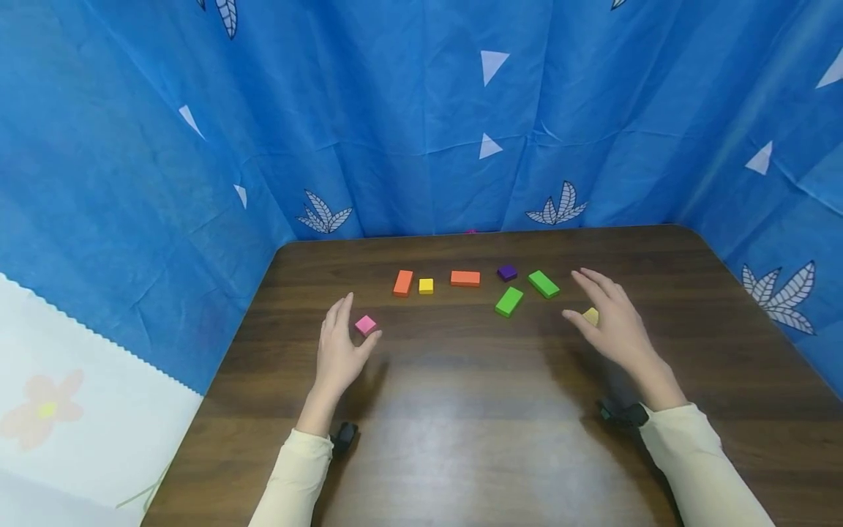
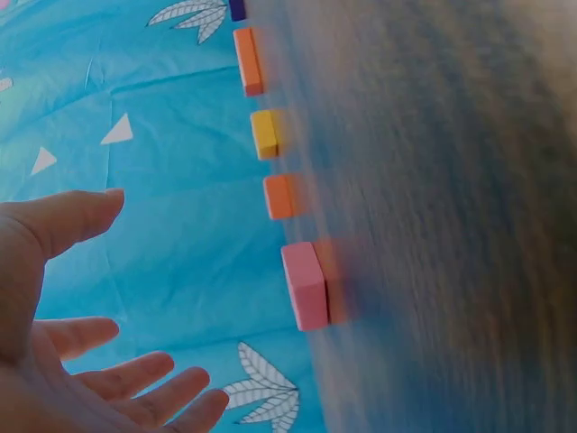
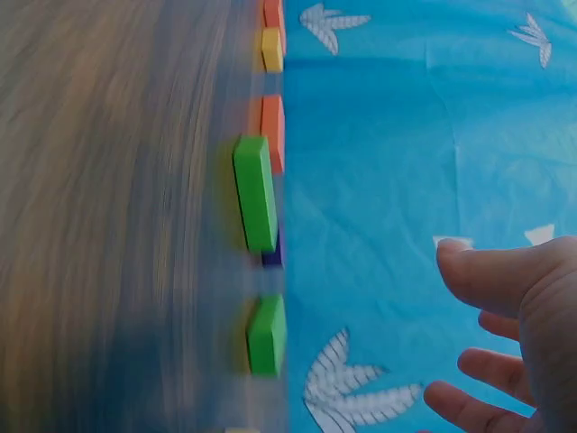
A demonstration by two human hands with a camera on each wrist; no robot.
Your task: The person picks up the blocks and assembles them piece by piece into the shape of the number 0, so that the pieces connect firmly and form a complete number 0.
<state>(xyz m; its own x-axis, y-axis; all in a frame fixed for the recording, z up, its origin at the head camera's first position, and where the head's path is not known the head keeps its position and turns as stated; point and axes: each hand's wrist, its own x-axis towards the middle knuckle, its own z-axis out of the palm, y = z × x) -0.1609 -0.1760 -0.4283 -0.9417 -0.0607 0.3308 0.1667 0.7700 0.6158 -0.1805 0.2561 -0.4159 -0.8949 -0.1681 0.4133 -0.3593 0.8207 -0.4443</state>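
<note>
My left hand [image 1: 339, 355] hovers above the table near a pink block [image 1: 366, 326], thumb and fingers spread, holding nothing. On the other side, my right hand [image 1: 615, 322] hangs over a pale yellow block [image 1: 591, 316] that it partly hides; its fingers are apart and hold nothing. Between the hands, farther back, lie two orange blocks [image 1: 403, 283], a small yellow block [image 1: 426, 286], a purple block [image 1: 507, 272] and two green blocks [image 1: 509, 301]. In the left wrist view the pink block [image 2: 305, 287] is nearest. The right wrist view shows a green block [image 3: 255, 194] on the tabletop.
The dark wooden table [image 1: 448, 417] has rounded back corners. A blue patterned curtain [image 1: 421, 117] hangs behind it and along both sides. At the left, white cloth with a flower print [image 1: 46, 410] borders the table. Each wrist wears a small black camera [image 1: 345, 437].
</note>
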